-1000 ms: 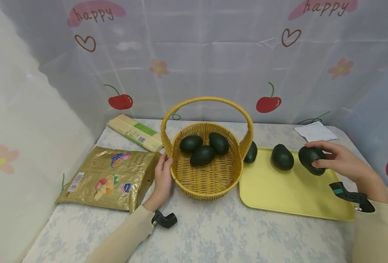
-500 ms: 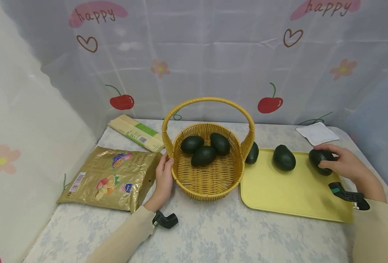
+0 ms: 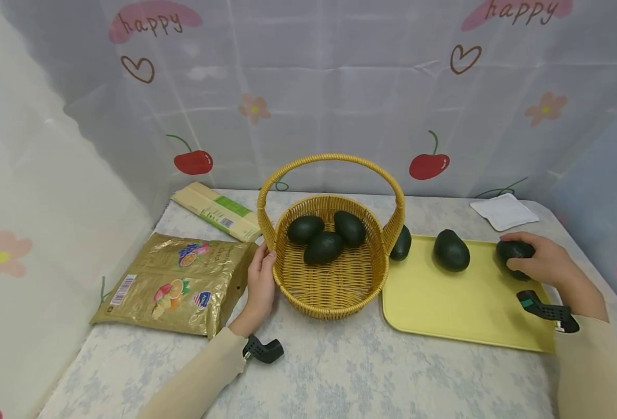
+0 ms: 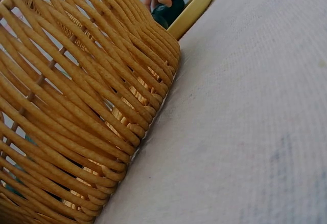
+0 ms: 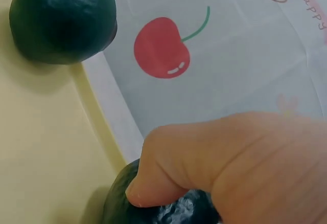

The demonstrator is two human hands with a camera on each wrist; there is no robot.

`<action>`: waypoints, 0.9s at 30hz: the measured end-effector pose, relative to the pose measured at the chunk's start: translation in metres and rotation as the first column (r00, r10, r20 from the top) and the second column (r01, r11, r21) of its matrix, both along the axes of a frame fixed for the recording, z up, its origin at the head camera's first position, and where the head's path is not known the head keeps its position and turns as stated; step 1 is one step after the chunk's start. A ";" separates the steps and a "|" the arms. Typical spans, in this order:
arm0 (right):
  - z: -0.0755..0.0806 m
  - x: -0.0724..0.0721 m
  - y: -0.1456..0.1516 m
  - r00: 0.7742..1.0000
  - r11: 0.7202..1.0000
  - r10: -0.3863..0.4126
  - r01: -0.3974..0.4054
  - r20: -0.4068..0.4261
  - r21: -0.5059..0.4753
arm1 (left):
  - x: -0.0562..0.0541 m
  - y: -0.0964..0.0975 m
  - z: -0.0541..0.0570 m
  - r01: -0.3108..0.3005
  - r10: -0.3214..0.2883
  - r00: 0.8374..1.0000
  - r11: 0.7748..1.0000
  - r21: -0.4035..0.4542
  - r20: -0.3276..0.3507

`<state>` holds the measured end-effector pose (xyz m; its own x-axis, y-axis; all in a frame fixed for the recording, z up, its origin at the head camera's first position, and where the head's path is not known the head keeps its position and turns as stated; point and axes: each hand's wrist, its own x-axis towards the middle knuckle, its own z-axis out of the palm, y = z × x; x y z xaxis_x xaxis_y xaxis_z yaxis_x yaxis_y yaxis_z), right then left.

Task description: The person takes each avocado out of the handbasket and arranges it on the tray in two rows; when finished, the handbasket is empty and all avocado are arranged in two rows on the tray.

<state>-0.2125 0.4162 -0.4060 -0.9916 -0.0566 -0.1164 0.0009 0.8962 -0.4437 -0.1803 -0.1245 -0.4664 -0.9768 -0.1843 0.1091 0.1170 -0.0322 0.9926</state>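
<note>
Right hand (image 3: 551,265): a dark avocado (image 3: 512,254) is gripped, having been shifted right and lowered, apparently onto the yellow tray (image 3: 460,308), where a row of three now seems formed; the basket (image 3: 331,311), three avocados (image 3: 324,248) inside, is held by the left hand (image 3: 259,284).

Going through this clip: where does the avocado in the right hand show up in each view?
Head: the avocado is at the right, at the far right end of the yellow tray, held by the right hand.
Left wrist: the avocado is at the top, small and partly hidden, beyond the basket.
Right wrist: the avocado is at the bottom edge, cut off, under the thumb.
Shared landmark: the yellow tray.
</note>
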 end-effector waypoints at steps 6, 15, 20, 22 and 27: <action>-0.001 0.001 0.000 1.000 1.000 -0.018 0.018 0.002 0.015 | 0.000 0.000 0.000 0.008 -0.008 1.000 1.000 0.003 0.001; 0.003 0.003 0.001 1.000 0.999 0.001 -0.001 0.006 0.043 | 0.000 0.000 0.000 0.014 -0.014 1.000 1.000 0.006 0.006; 0.005 0.005 0.000 1.000 0.999 0.011 -0.010 -0.018 0.050 | 0.000 0.000 0.000 0.007 -0.007 1.000 1.000 -0.007 0.007; 0.005 0.005 0.000 0.999 0.999 0.012 -0.010 -0.033 0.049 | 0.000 0.000 0.000 0.004 -0.004 1.000 1.000 0.000 0.004; 0.005 0.006 0.000 0.999 0.999 0.002 0.001 -0.045 0.047 | 0.000 0.001 0.001 -0.006 0.006 1.000 1.000 0.005 -0.001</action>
<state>-0.2068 0.4164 -0.4005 -0.9959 -0.0526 -0.0737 -0.0188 0.9162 -0.4003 -0.1804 -0.1240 -0.4657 -0.9756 -0.1904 0.1090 0.1180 -0.0365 0.9923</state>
